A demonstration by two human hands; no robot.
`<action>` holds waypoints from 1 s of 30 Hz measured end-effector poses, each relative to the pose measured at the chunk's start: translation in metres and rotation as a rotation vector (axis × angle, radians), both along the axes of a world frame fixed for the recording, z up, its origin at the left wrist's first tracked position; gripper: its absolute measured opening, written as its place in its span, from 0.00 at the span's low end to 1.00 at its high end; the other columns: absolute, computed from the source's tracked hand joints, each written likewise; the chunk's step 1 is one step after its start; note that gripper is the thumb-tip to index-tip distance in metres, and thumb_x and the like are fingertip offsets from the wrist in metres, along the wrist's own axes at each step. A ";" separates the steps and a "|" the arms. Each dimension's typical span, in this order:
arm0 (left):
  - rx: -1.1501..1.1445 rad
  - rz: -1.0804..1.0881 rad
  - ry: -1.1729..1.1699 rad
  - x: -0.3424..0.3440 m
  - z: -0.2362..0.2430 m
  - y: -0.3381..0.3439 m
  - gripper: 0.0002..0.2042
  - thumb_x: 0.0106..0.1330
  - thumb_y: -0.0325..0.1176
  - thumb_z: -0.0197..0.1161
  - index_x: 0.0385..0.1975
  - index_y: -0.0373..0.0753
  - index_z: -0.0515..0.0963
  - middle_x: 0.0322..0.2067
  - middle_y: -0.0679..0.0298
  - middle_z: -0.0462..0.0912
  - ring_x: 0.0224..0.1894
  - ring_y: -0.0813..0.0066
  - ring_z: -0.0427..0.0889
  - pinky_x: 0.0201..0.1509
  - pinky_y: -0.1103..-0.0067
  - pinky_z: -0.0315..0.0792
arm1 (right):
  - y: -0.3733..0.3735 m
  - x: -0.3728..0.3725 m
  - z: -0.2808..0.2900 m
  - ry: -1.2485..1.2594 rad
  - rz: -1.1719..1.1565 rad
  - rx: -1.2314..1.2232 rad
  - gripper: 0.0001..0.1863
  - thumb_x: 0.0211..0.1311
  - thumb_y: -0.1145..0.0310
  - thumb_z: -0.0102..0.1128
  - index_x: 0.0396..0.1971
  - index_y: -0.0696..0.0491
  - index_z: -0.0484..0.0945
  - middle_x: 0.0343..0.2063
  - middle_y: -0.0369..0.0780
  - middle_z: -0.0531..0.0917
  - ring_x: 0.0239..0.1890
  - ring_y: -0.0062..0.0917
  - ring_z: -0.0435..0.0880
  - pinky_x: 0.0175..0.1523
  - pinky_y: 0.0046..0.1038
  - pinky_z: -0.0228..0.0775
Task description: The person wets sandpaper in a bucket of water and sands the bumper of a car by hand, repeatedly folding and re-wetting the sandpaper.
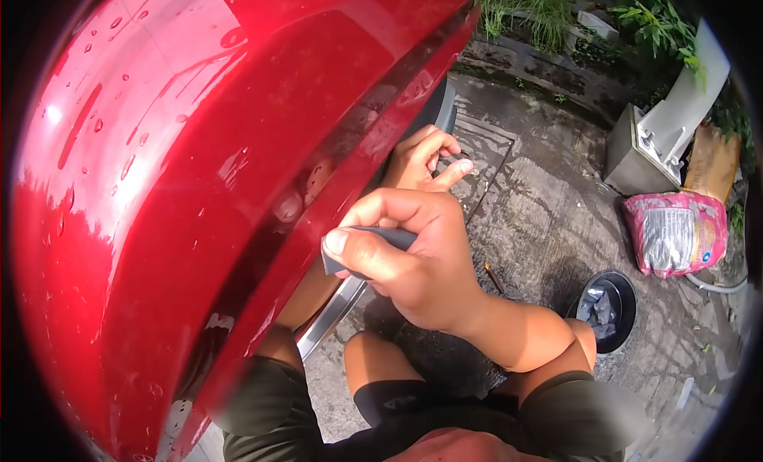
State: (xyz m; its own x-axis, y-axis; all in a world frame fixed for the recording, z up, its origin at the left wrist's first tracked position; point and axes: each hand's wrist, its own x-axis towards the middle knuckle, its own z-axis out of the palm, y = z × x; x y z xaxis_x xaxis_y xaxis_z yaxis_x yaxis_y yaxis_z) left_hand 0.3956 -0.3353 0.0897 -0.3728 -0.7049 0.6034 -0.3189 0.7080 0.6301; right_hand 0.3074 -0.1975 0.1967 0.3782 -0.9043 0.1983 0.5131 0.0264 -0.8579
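One head-worn fisheye view looks steeply down from just above the person's knees, very close to the red car body panel [159,184] filling its left half. To the right it takes in the wet concrete ground [548,223], bent toward the rim.

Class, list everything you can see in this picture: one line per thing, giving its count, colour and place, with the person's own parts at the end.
car body: one, glossy red with water drops, filling the left half
tool handle: one, dark grey, gripped in the right hand against the car's edge
bowl: one, black, on the ground at right, something crumpled inside
bag: one, pink and white, on the ground at far right
metal box: one, grey, upper right
plants: green, along the top
ground: grey concrete, wet
left hand: one, by the car's edge, index finger out
right hand: one, centre, fingers closed on the handle
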 end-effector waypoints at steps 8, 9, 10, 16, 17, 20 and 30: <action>-0.061 -0.022 0.002 -0.005 0.001 0.009 0.11 0.56 0.28 0.74 0.33 0.37 0.77 0.28 0.68 0.74 0.27 0.81 0.68 0.31 0.81 0.66 | -0.045 -0.019 -0.012 -0.045 -0.121 -0.001 0.06 0.61 0.74 0.62 0.27 0.60 0.81 0.21 0.41 0.81 0.13 0.14 0.68 0.19 0.16 0.57; -0.052 -0.013 0.003 -0.002 -0.001 0.010 0.11 0.56 0.28 0.74 0.33 0.37 0.77 0.28 0.68 0.74 0.27 0.81 0.68 0.31 0.81 0.66 | -0.051 -0.019 -0.013 -0.045 -0.122 -0.002 0.06 0.61 0.74 0.62 0.27 0.60 0.81 0.21 0.41 0.81 0.13 0.14 0.68 0.19 0.16 0.57; -0.044 -0.010 0.009 -0.003 -0.002 0.009 0.11 0.56 0.28 0.74 0.33 0.37 0.77 0.28 0.68 0.74 0.27 0.81 0.68 0.31 0.81 0.66 | -0.059 -0.025 -0.016 -0.095 -0.088 0.018 0.06 0.61 0.73 0.63 0.27 0.59 0.81 0.21 0.40 0.82 0.13 0.12 0.68 0.18 0.16 0.56; -0.010 0.013 0.033 0.000 -0.011 0.005 0.11 0.56 0.28 0.74 0.33 0.37 0.77 0.28 0.68 0.74 0.27 0.81 0.69 0.32 0.81 0.67 | -0.084 -0.041 -0.019 -0.102 -0.054 -0.013 0.07 0.61 0.71 0.62 0.29 0.60 0.80 0.21 0.42 0.82 0.12 0.15 0.67 0.19 0.17 0.57; -0.006 0.016 0.033 0.000 -0.013 0.005 0.11 0.56 0.28 0.74 0.33 0.37 0.77 0.28 0.68 0.74 0.27 0.81 0.69 0.32 0.81 0.67 | -0.086 -0.042 -0.019 -0.101 -0.059 -0.014 0.07 0.61 0.71 0.62 0.29 0.60 0.80 0.21 0.42 0.82 0.12 0.15 0.67 0.19 0.17 0.57; 0.006 0.015 0.041 -0.002 -0.014 0.002 0.11 0.56 0.28 0.74 0.33 0.37 0.77 0.28 0.68 0.73 0.28 0.81 0.70 0.32 0.81 0.67 | -0.098 -0.048 -0.020 -0.100 -0.092 0.051 0.07 0.61 0.71 0.62 0.31 0.60 0.79 0.21 0.42 0.80 0.12 0.16 0.67 0.17 0.18 0.58; 0.005 -0.025 -0.068 -0.004 -0.005 -0.001 0.12 0.57 0.32 0.74 0.34 0.37 0.78 0.29 0.67 0.76 0.25 0.80 0.69 0.29 0.79 0.66 | -0.155 -0.075 -0.032 -0.209 -0.181 0.087 0.07 0.60 0.71 0.64 0.31 0.60 0.80 0.23 0.42 0.81 0.13 0.16 0.69 0.16 0.20 0.57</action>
